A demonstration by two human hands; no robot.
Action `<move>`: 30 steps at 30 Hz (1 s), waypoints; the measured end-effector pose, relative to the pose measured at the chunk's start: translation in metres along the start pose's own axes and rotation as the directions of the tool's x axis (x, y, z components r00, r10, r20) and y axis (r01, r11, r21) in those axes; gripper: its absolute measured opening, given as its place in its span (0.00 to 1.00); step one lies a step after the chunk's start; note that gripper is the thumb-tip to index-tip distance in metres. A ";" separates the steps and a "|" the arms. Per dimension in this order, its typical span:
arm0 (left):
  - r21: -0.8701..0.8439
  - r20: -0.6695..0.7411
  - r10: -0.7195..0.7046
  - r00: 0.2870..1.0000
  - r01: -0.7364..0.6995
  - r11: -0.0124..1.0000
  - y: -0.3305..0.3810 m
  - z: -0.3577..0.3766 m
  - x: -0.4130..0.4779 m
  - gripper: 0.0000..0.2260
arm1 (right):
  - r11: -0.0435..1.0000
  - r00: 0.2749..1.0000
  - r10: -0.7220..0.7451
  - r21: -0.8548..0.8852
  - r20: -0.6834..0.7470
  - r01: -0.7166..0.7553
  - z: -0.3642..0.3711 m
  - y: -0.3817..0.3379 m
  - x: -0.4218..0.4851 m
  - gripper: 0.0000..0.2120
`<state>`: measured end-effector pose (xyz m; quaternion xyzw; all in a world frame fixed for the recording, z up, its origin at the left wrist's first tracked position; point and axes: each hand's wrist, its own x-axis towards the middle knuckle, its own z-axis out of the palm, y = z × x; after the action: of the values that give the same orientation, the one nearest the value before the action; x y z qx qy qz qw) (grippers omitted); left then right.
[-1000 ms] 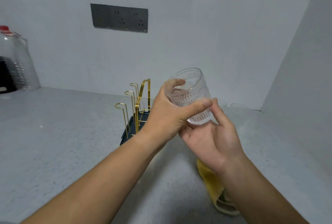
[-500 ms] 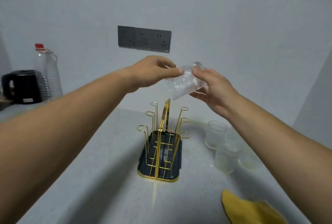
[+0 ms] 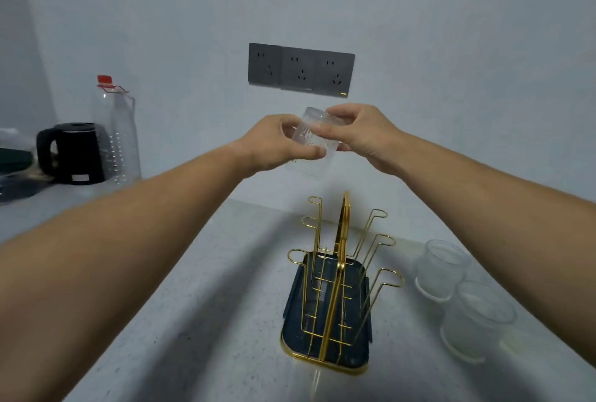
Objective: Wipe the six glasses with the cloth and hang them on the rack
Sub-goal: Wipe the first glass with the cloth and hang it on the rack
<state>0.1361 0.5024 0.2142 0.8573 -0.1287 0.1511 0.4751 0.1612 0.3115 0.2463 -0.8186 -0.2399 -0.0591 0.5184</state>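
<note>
- Over the kitchen counter [image 3: 180, 321], I hold the ribbed glass [image 3: 309, 135] in mid-air, directly above the gold wire rack [image 3: 337, 289] and well clear of it.
- My left hand [image 3: 274, 143] wraps the glass from one side, thumb across its front. My right hand [image 3: 361, 134] pinches the upper end. Both are clamped on it, and neither is free.
- The glass looks tipped mouth-down, slightly aslant, which I judge right for hanging.
- All six prongs [image 3: 379, 213] stand bare, so this seems to be the first glass to go on.
- To do it well, I should pick one far prong, line the mouth up over its looped tip and lower straight, letting the glass settle before either hand lets go.
- The ribbed wall gives some purchase, but glass on thin wire can skid, so one hand should guard the base until it hangs steady.
- A second glass [image 3: 442, 268] and a third glass [image 3: 477, 321] wait upright on the counter, right of the rack. The cloth is out of view.
</note>
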 end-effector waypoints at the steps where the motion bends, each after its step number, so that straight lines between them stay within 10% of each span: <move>1: -0.018 -0.009 0.000 1.000 -0.001 1.000 -0.009 0.005 0.002 0.20 | 1.000 1.000 0.005 -0.014 0.011 -0.005 0.002 0.003 0.003 0.30; 4: -0.087 -0.030 -0.021 0.999 0.019 0.996 -0.033 0.023 0.009 0.24 | 0.997 0.995 0.037 -0.065 0.088 -0.032 0.004 0.011 0.008 0.16; 30: -0.303 0.172 -0.124 0.977 0.173 0.937 -0.129 0.084 -0.007 0.26 | 0.915 0.921 0.341 -0.292 0.187 -0.279 0.012 0.094 0.027 0.35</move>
<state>0.1885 0.4980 0.0692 0.7862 -0.1214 0.0271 0.6053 0.2258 0.2982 0.1729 -0.9083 -0.1558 0.0904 0.3775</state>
